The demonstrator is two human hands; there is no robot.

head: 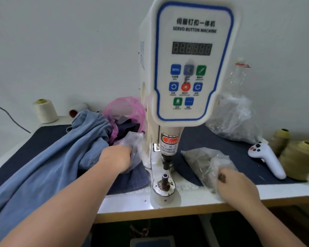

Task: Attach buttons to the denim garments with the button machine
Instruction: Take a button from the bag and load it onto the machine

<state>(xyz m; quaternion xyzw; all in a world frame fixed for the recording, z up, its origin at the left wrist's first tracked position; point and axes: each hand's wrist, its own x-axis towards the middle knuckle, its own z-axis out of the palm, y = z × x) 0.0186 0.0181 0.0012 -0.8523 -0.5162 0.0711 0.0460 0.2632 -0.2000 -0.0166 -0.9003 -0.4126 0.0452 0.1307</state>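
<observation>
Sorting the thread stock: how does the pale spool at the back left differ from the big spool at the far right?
The pale spool is cream and slim; the big spool is olive-tan and much bulkier. The pale spool stands at the back by the wall, left of the button machine; the big spool sits near the right edge, beside a white handheld controller. Both stand upright with yellowish cores.

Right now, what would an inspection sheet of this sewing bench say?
Surface: white table with a dark denim mat and a printed ruler along the front edge.
Job's things: button machine; light blue denim garment heaped at left; clear bag of small parts.
Clutter: thread cones, pink bag, white handheld controller, large clear bag.
Hands: left hand reaches into a small clear bag; right hand pinches a small dark piece.
Cables: dark cable on the wall.
Surroundings: plain white wall.
</observation>
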